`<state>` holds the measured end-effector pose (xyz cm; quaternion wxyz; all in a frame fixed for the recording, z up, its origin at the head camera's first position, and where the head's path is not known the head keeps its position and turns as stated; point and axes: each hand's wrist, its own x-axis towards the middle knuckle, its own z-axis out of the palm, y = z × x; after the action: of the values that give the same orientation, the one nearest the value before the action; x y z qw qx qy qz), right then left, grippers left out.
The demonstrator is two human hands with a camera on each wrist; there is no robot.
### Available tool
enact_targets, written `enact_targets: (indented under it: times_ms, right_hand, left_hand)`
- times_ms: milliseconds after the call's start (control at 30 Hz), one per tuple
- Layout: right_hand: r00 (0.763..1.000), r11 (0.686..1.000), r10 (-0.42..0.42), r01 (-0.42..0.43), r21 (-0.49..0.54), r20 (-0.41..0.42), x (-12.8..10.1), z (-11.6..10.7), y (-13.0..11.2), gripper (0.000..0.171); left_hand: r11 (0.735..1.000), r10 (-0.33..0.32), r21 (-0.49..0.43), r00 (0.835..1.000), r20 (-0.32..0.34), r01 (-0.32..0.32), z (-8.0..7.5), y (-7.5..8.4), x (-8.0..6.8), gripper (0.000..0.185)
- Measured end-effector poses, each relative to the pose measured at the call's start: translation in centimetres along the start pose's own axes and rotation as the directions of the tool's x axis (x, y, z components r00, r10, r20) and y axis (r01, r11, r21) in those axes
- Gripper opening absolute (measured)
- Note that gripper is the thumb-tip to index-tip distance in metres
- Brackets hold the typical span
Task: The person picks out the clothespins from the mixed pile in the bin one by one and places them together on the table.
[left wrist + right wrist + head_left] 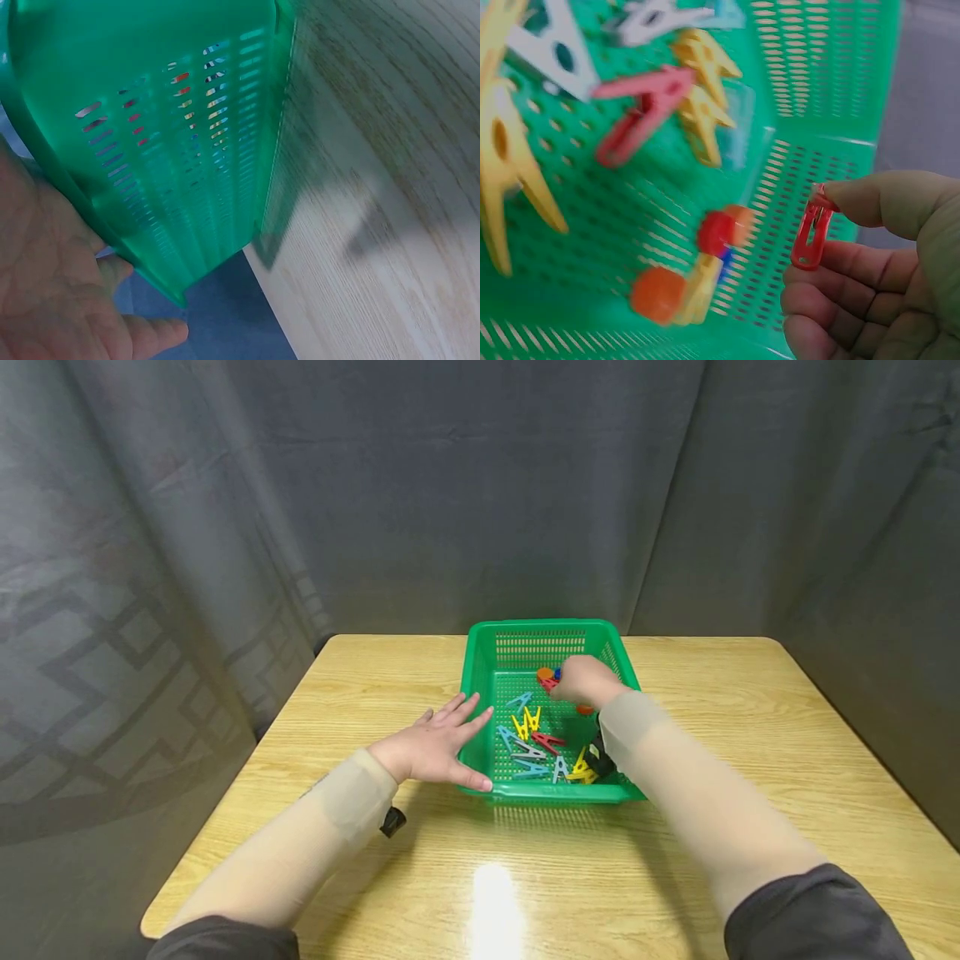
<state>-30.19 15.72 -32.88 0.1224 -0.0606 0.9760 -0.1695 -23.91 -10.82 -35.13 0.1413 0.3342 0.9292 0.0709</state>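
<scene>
A green plastic basket [555, 792] holds several clothespins in yellow, light blue, grey and red. Inside its far right part, my right hand [588, 681] pinches a red clothespin [812, 229] between thumb and forefinger, above the basket floor. My left hand [435, 747] lies at the basket's left rim with its fingers straight and spread; the left wrist view shows its palm beside the green wall [150, 45]. Another red clothespin [547, 742] lies loose near the yellow clothespins [527, 722].
Small orange, red, yellow and blue pieces lie in the basket, one of them an orange round piece [658, 295]. The basket stands on a wooden table [405, 877]. A grey curtain [480, 510] hangs behind the table.
</scene>
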Motion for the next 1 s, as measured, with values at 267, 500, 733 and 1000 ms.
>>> enact_targets:
  times_ms: [267,500,733,1000]
  right_hand:
    - [0.997,0.999,-0.033,0.034,0.005,-0.062,-0.7,-3.1,0.9,0.043]
    - [0.989,1.000,-0.026,0.027,0.007,-0.143,-1.1,-5.0,2.7,0.046]
    - [0.973,0.999,0.030,-0.024,0.031,-0.230,-1.8,-6.3,4.8,0.037]
    - [0.948,0.995,0.103,-0.095,0.038,-0.300,-1.7,-6.9,8.1,0.037]
  left_hand:
    - [1.000,-0.020,-0.004,1.000,0.003,0.020,0.0,-0.2,0.0,0.111]
    - [1.000,-0.016,-0.017,1.000,0.004,0.016,0.1,-0.4,0.2,0.111]
    - [1.000,-0.008,-0.013,1.000,-0.001,0.008,0.3,-0.4,0.2,0.111]
    - [1.000,-0.020,-0.004,1.000,0.003,0.020,0.3,-0.3,0.2,0.111]
